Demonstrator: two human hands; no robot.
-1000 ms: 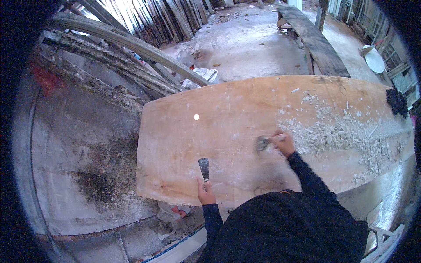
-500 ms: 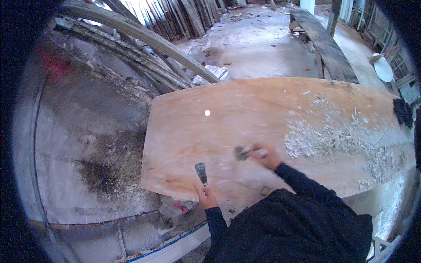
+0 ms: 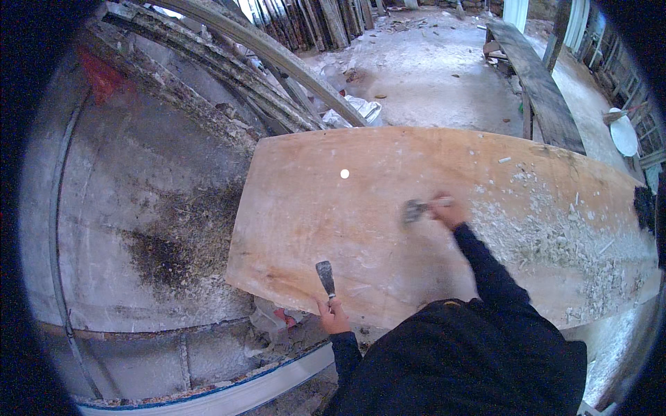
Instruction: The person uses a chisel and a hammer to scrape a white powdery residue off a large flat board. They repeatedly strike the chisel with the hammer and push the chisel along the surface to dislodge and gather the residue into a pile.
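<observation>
A large wooden board point(image 3: 326, 208) lies flat in front of me, pale orange-brown, with white scrapings point(image 3: 555, 236) heaped over its right half. My left hand point(image 3: 333, 316) grips a putty knife point(image 3: 325, 276) at the board's near edge, its blade resting flat on the wood. My right hand point(image 3: 447, 210) reaches out over the middle of the board and holds a second scraper point(image 3: 415, 209), blurred, with its blade against the surface just left of the white debris.
A small white round spot point(image 3: 345, 173) marks the board's left half. A dusty concrete floor point(image 3: 152, 208) with a dark stain spreads to the left. Long timbers point(image 3: 263, 76) lean behind the board, and a wooden bench point(image 3: 534, 76) stands at the back right.
My right hand has moved the scraper leftward across the board and then back a little to the right. The left hand keeps its putty knife at the near edge.
</observation>
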